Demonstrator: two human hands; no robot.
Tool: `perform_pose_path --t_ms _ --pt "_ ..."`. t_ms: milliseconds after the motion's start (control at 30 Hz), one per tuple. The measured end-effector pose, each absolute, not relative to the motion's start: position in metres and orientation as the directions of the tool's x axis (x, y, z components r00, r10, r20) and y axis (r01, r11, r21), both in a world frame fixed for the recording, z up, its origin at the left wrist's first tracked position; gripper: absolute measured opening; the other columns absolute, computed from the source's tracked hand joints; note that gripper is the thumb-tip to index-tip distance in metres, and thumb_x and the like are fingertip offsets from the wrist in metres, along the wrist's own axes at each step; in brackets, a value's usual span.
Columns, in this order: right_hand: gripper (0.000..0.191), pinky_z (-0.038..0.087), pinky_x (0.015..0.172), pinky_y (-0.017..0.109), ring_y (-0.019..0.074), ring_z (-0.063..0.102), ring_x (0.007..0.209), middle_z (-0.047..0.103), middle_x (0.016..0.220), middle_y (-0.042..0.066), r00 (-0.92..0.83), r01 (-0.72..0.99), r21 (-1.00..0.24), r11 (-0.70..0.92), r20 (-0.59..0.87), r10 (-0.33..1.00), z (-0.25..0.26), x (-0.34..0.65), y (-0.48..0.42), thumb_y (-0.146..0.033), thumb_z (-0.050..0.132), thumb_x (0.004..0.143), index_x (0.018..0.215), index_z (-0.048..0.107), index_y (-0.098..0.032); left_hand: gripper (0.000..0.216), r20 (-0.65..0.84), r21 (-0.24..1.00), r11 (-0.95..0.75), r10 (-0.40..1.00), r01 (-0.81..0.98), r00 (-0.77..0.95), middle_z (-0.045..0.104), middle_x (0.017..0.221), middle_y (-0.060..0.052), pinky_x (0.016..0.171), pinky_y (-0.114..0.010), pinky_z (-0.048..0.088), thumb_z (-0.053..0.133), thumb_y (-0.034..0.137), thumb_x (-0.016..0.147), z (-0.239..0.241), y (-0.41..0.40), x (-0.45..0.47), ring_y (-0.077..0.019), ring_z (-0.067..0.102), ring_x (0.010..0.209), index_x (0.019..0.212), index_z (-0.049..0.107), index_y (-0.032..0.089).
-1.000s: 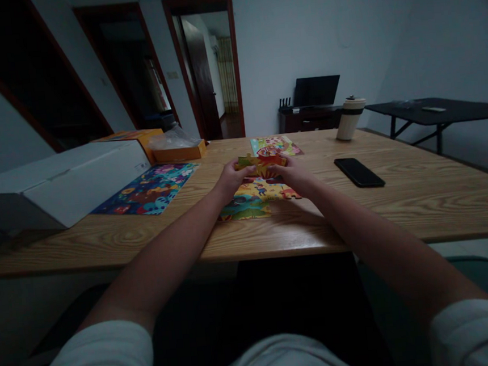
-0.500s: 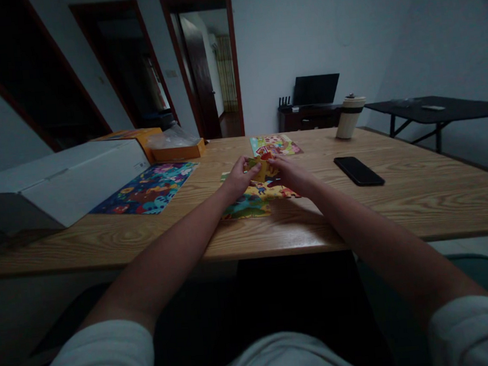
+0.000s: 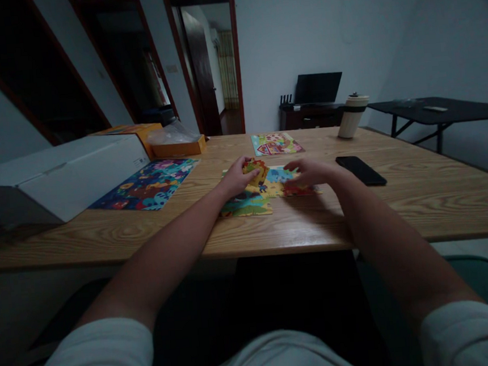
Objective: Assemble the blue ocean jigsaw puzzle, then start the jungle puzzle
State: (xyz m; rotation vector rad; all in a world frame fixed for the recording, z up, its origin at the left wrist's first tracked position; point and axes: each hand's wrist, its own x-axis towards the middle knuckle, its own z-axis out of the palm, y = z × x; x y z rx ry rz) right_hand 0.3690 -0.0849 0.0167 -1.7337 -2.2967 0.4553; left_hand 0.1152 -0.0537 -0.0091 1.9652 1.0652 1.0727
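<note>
My left hand (image 3: 239, 176) is closed around a small stack of yellow and red jigsaw puzzle pieces (image 3: 257, 172), held above the left part of a puzzle. That partly assembled jigsaw puzzle (image 3: 250, 206), in green, blue and yellow, lies flat on the table below both hands. Over its right part, my right hand (image 3: 309, 172) hovers with its fingers bent and apart, holding nothing that I can see. Beneath those fingers is a reddish puzzle area (image 3: 300, 190), partly covered by the hand and its shadow.
A dark-blue picture puzzle (image 3: 150, 185) lies left, beside a white box (image 3: 84, 171) and an orange tray (image 3: 181, 148) with clear plastic. Behind my hands is a pink and green picture sheet (image 3: 277, 143). A black phone (image 3: 360, 170) and a cup (image 3: 352, 116) stand at right.
My right hand has moved right, away from the stack, and now hangs over the puzzle's right side. My left hand still holds the pieces, now tilted. The view has shifted slightly.
</note>
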Motion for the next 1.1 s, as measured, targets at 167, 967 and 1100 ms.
perform_pose_path --t_ms 167,967,1100 --pt "0.058 0.05 0.075 0.032 0.0275 0.069 0.096 0.075 0.11 0.007 -0.221 0.974 -0.115 0.195 -0.299 0.928 0.027 0.382 -0.089 -0.057 0.076 0.074 0.123 0.072 -0.026 0.035 0.365 0.777 -0.476 0.874 0.412 0.32 0.068 0.107 -0.007 0.087 -0.035 0.053 0.069 0.029 0.084 -0.011 -0.049 0.111 -0.0217 0.064 0.096 0.113 0.056 0.016" --pt "0.058 0.057 0.069 0.032 0.0222 0.07 0.086 0.07 0.122 0.016 -0.134 0.862 -0.506 0.032 -0.166 0.977 0.028 0.422 -0.101 -0.041 0.069 0.084 0.135 0.063 -0.016 0.04 0.344 0.729 -0.497 0.861 0.471 0.375 0.067 0.111 -0.008 0.09 -0.037 0.052 0.071 0.034 0.079 -0.015 -0.051 0.112 -0.0242 0.064 0.099 0.113 0.057 0.018" --pt "0.066 0.054 0.078 0.035 0.0278 0.069 0.097 0.068 0.124 0.02 -0.058 0.935 -0.352 0.047 -0.02 0.998 0.023 0.409 -0.117 -0.053 0.067 0.085 0.136 0.061 -0.012 0.04 0.319 0.722 -0.505 0.849 0.473 0.42 0.067 0.111 -0.007 0.089 -0.038 0.052 0.069 0.034 0.08 -0.016 -0.052 0.114 -0.0243 0.065 0.099 0.114 0.056 0.018"
